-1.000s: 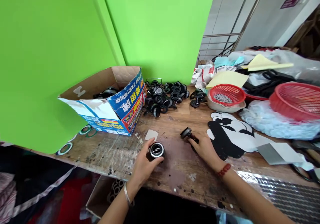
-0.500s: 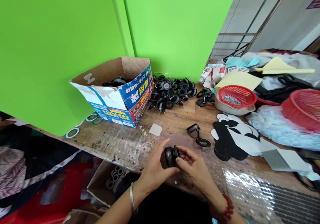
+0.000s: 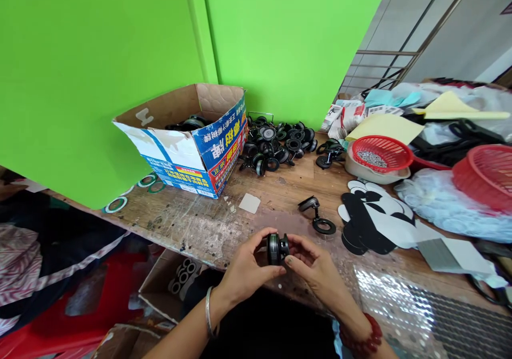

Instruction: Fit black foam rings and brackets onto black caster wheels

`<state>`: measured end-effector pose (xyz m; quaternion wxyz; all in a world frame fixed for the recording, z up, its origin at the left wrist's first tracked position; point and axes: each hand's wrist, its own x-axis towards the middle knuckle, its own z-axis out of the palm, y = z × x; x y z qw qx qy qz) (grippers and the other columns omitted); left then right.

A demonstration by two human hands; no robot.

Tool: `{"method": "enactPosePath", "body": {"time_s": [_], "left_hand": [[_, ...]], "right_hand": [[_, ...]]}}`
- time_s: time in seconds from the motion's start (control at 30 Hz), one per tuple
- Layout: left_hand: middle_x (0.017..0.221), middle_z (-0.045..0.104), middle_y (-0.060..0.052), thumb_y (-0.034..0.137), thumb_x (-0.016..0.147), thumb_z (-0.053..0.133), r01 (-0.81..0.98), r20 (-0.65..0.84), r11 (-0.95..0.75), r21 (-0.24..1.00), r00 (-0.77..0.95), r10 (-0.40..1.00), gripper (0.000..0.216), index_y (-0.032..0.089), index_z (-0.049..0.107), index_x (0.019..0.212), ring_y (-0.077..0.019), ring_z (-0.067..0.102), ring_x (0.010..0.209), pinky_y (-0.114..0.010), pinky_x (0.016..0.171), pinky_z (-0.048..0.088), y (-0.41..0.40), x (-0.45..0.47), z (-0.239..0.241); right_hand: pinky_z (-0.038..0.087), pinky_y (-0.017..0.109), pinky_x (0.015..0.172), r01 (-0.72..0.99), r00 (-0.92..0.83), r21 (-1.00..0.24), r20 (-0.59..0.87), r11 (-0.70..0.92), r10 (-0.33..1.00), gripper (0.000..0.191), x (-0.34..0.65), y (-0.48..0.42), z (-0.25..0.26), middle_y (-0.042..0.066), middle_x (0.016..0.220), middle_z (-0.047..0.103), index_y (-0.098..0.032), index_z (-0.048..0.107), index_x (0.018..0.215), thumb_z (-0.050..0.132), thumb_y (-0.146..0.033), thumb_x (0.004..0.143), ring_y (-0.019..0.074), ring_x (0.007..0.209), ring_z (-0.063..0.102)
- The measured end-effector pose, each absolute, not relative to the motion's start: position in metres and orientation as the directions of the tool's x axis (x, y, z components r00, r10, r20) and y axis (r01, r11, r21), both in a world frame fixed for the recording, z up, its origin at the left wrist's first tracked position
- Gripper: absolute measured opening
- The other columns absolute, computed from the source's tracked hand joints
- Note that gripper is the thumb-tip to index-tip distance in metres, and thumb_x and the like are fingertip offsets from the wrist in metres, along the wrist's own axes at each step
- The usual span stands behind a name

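Observation:
My left hand (image 3: 246, 265) and my right hand (image 3: 312, 265) meet over the near edge of the wooden table (image 3: 288, 188). Between their fingertips they hold a small round black part (image 3: 276, 248) with a ribbed rim, turned on its side. Both hands are closed round it. Just beyond them on the table lies a black hinged part with a ring (image 3: 318, 216). A pile of similar black round parts (image 3: 276, 146) lies at the back by the green wall.
An open cardboard box (image 3: 192, 140) with black parts stands at the back left. Red baskets (image 3: 380, 153) (image 3: 486, 175), plastic bags and yellow sheets crowd the right. A black-and-white cut-out (image 3: 372, 215) lies right of the hands. Tape rings (image 3: 116, 204) sit at the left edge.
A second ago each hand rested on a separate black part on the table. My right hand let go of the hinged part, and both hands now hold the round part together.

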<state>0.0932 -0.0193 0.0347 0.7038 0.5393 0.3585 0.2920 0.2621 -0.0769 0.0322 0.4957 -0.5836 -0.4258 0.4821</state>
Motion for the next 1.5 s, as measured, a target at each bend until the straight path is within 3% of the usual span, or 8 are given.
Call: {"method": "enactPosePath", "body": {"time_s": [0.43,0.73,0.83,1.07,1.27,1.5], "left_hand": [[0.112,0.072,-0.007,0.013,0.06,0.086,-0.087,-0.225,0.348,0.934,0.614,0.756,0.067,0.019,0.057,0.12,-0.0239,0.068,0.107,-0.035,0.097,0.052,-0.017,0.093,0.034],[0.112,0.071,-0.004,0.012,0.062,0.085,-0.074,-0.176,0.277,0.958,0.61,0.772,0.063,0.02,0.058,0.119,-0.0216,0.067,0.107,-0.032,0.098,0.05,-0.016,0.094,0.034],[0.111,0.072,-0.005,0.012,0.062,0.085,-0.079,-0.176,0.287,0.955,0.628,0.758,0.063,0.02,0.058,0.119,-0.0218,0.068,0.107,-0.033,0.098,0.05,-0.016,0.093,0.036],[0.11,0.069,-0.007,0.016,0.06,0.086,-0.057,-0.212,0.324,0.944,0.647,0.732,0.064,0.018,0.058,0.117,-0.0229,0.066,0.105,-0.034,0.095,0.051,-0.014,0.092,0.039],[0.112,0.067,-0.007,0.02,0.06,0.088,-0.065,-0.22,0.355,0.933,0.677,0.702,0.063,0.018,0.059,0.116,-0.0233,0.064,0.106,-0.034,0.096,0.048,-0.011,0.09,0.032],[0.122,0.065,-0.007,0.025,0.064,0.087,-0.071,-0.221,0.383,0.921,0.715,0.663,0.066,0.021,0.057,0.123,-0.0241,0.062,0.112,-0.034,0.096,0.047,-0.01,0.085,0.027]], "right_hand": [[0.056,0.036,0.086,-0.036,0.18,-0.992,-0.123,-0.119,0.976,0.049,0.259,-0.079,0.032,0.007,0.101,0.069,-0.02,0.064,0.114,0.075,-0.027,0.066,0.0211,0.09,0.066],[0.054,0.035,0.09,-0.119,0.137,-0.981,-0.172,-0.156,0.976,0.05,0.259,-0.078,0.029,0.006,0.103,0.069,-0.021,0.061,0.115,0.074,-0.025,0.067,0.0196,0.093,0.066],[0.054,0.033,0.088,-0.105,0.124,-0.984,-0.157,-0.144,0.98,0.054,0.259,-0.079,0.029,0.005,0.103,0.068,-0.023,0.058,0.12,0.073,-0.023,0.068,0.018,0.092,0.065],[0.054,0.029,0.08,-0.07,0.102,-0.986,-0.16,-0.153,0.982,0.047,0.262,-0.078,0.032,0.002,0.093,0.065,-0.022,0.058,0.111,0.07,-0.019,0.066,0.0158,0.084,0.063],[0.054,0.03,0.078,0.064,0.064,-0.988,-0.136,-0.141,0.989,0.052,0.264,-0.078,0.041,0.004,0.104,0.065,-0.023,0.059,0.117,0.07,-0.019,0.066,0.0172,0.087,0.063],[0.053,0.027,0.072,0.048,0.056,-0.98,-0.19,-0.193,0.98,0.047,0.265,-0.077,0.042,0.001,0.091,0.066,-0.021,0.061,0.114,0.069,-0.02,0.067,0.0163,0.08,0.063]]}}
